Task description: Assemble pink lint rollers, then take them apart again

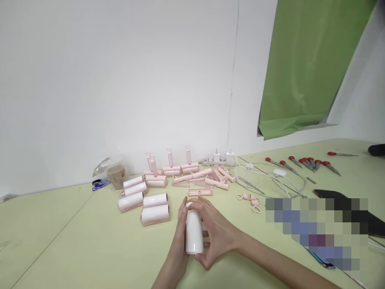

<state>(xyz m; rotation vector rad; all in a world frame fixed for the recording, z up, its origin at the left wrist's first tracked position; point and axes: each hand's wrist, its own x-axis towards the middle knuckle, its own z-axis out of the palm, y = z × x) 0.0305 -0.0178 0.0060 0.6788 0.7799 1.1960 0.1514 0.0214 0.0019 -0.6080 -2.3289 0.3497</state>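
A white lint roller refill (194, 233) stands lengthwise between my two hands, low over the yellow-green table. My left hand (179, 243) presses along its left side, thumb near the upper end. From the right, my right hand (218, 228) wraps it, with fingers over the top and the thumb at the lower end. Just beyond my hands lies an empty pink roller frame (200, 192). To their left are more white rolls in clear covers (155, 214). Pink heart-ended pieces (252, 200) lie to the right.
Assembled pink lint rollers (156, 180) with upright handles stand near the wall, beside a pile of pink parts (216, 176). A bagged cup (116, 176) is at back left. Right are cables (282, 184), several red-ended tools (306, 162), a black flat object (331, 196) and a blurred-out area.
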